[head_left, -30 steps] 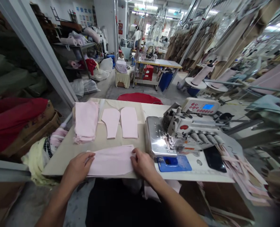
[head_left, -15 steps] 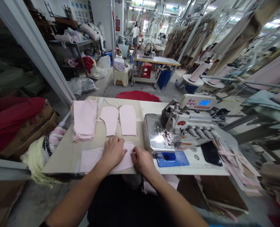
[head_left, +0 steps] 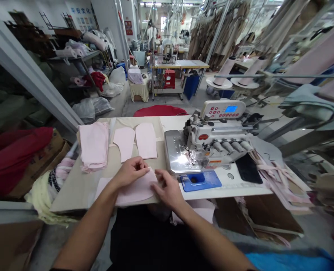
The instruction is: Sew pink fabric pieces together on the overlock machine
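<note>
I counted one table [head_left: 76, 188], one machine [head_left: 219, 133], one pink panel [head_left: 137, 192] along the table's near edge, two pieces [head_left: 145, 142] beyond; left hand [head_left: 129, 174] on the panel, grip indeterminable; right hand [head_left: 169, 190], spread, at its right end.

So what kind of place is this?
It looks like a workshop where clothes are sewn: there's a sewing machine, big cones of thread and a row of brown clothes hanging up behind.
</note>
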`<state>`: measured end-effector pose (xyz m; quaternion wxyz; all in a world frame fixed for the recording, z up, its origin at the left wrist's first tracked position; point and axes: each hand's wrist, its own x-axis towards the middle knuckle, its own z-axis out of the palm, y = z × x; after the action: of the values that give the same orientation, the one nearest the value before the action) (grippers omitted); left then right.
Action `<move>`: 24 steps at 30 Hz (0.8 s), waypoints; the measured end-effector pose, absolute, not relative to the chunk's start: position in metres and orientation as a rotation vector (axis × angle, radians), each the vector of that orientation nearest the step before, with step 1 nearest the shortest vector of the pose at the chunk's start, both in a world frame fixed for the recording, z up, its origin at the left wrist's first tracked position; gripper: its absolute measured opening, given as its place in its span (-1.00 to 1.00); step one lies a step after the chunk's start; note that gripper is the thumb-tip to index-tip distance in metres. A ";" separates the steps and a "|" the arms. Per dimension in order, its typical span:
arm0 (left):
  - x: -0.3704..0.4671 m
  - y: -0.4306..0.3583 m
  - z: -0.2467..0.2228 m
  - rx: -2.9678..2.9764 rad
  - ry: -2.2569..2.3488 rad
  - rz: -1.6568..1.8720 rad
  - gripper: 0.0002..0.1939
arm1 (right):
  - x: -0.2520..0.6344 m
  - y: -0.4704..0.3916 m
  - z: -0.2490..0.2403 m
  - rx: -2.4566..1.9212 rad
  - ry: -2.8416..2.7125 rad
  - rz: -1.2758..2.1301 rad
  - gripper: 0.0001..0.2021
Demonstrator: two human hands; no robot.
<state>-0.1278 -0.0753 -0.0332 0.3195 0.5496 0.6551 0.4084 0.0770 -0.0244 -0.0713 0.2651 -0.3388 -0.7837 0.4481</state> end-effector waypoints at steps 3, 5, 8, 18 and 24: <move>-0.123 -0.071 -0.021 1.287 1.508 1.297 -0.71 | 0.082 -0.024 -0.069 -0.810 -1.787 1.635 -0.75; -0.115 -0.060 -0.015 1.278 1.528 1.312 -0.73 | 0.089 -0.022 -0.068 -0.783 -1.657 1.772 -0.79; -0.098 -0.037 -0.008 1.318 1.571 1.302 -0.76 | 0.108 -0.019 -0.065 -0.820 -1.514 1.806 -0.75; -0.022 0.032 -0.003 1.990 1.976 1.060 -0.93 | 0.152 -0.003 -0.068 -0.905 -0.951 1.770 -0.66; -0.002 0.025 -0.006 2.142 2.268 0.933 -0.84 | 0.140 -0.005 -0.078 -0.894 -0.942 1.830 -0.65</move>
<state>-0.0022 0.0253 -0.0056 -0.0572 0.6567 0.6954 0.2862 0.1402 -0.0051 -0.0776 0.4339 -0.3588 -0.3782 0.7348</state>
